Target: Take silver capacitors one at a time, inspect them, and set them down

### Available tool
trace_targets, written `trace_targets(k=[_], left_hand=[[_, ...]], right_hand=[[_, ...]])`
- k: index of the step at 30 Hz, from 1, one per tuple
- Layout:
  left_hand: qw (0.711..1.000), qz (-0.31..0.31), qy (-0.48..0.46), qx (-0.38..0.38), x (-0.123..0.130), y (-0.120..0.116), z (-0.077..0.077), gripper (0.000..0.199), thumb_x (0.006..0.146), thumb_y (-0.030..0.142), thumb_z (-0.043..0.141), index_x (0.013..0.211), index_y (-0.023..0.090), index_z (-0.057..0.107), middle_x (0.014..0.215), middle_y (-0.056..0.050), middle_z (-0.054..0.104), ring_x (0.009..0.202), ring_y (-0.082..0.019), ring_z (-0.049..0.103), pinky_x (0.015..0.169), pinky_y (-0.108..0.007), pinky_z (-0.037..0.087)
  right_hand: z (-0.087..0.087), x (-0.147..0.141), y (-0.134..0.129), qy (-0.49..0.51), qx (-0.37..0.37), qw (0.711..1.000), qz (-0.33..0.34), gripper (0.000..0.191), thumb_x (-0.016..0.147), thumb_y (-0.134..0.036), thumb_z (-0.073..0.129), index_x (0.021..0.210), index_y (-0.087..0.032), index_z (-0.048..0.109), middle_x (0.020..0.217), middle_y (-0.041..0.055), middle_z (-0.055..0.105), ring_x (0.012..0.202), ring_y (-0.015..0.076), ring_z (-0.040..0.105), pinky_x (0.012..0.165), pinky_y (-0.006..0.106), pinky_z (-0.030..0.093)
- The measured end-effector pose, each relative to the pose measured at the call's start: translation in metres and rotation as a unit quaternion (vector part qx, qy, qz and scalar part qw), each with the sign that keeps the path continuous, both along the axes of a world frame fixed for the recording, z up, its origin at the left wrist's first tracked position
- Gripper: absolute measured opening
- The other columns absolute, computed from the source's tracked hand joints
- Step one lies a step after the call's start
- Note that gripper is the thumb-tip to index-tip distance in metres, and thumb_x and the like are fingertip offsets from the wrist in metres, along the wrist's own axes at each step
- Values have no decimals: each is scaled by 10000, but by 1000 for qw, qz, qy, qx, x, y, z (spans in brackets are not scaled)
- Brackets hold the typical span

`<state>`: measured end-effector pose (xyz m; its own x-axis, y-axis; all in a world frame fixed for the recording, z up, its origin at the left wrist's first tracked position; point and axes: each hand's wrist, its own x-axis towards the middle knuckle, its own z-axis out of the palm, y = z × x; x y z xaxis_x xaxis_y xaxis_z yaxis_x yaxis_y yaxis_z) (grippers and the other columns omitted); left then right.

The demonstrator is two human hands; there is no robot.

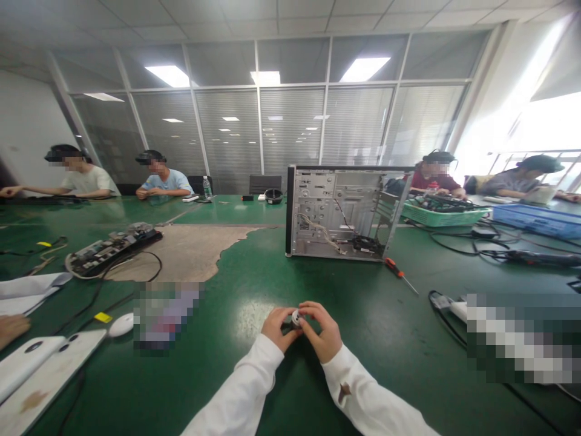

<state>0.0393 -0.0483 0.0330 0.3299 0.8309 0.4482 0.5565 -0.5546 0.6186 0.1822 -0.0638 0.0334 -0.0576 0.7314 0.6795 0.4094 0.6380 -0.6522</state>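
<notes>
Between my fingertips is a small round whitish piece (296,317) with a dark part; it is too small to name more exactly. My left hand (278,329) pinches it from the left. From the right, the thumb and fingers of my right hand (323,332) close on the same piece. Both hands are low over the green table (254,387). Beyond them stands an open computer case (336,212), its metal inside bare, with wires and a black fan at the bottom. An orange-handled screwdriver (396,269) lies by the case's lower right corner.
At left are a power strip with plugs (113,249), white phone-like slabs (59,378) and a person's hand (13,330). A green basket (442,215), a blue basket (535,221) and black cables are at right. Several people sit around the table.
</notes>
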Motion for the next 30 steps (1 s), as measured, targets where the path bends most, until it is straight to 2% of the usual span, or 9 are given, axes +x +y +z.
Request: trace_targets(k=[8,13,17,20,23,27,30], left_hand=[[998,-15,44,39,3,-3,2,324,620,217,587,934,161,534,900,-65,592,846,-192,495,756,-314,398],[998,-15,41,34,3,-3,2,344,611,217,598,946,175,530,917,-54,589,855,-188,497,762,-311,397],[1000,8,21,15,1,-2,1,358,588,218,618,935,180,539,906,-47,593,848,-183,512,761,-309,404],[999,47,8,-6,-2,2,-2,357,572,220,627,918,179,552,908,-51,597,863,-194,518,779,-327,400],[996,85,6,-23,-7,8,-7,369,568,223,627,924,161,552,927,-70,593,877,-208,518,790,-344,395],[990,136,7,-21,-12,17,-13,381,570,204,619,937,148,538,930,-74,585,876,-208,515,790,-346,391],[988,143,43,-26,-15,20,-13,405,570,207,613,959,137,526,936,-82,574,882,-214,507,796,-345,380]], right_hand=[[0,1,1,-15,30,999,-17,99,709,-171,475,771,-195,549,864,56,541,845,164,502,751,324,414],[5,3,-1,-27,61,997,-30,105,721,-178,468,786,-197,548,837,53,543,823,164,504,732,324,417],[5,13,8,-15,67,996,-52,101,726,-193,464,788,-189,544,827,54,541,784,154,510,693,297,426],[-5,26,23,-32,35,996,-69,97,724,-218,461,761,-183,543,795,46,547,672,133,516,604,267,432],[-21,40,39,-105,-16,991,-79,91,702,-243,476,704,-187,547,729,28,552,607,129,505,585,273,423],[-37,49,52,-195,-91,973,-82,94,681,-247,483,666,-192,558,696,18,553,627,139,506,598,279,409],[-39,53,53,-222,-109,966,-69,79,659,-237,498,662,-201,567,684,13,555,644,144,505,606,279,399]])
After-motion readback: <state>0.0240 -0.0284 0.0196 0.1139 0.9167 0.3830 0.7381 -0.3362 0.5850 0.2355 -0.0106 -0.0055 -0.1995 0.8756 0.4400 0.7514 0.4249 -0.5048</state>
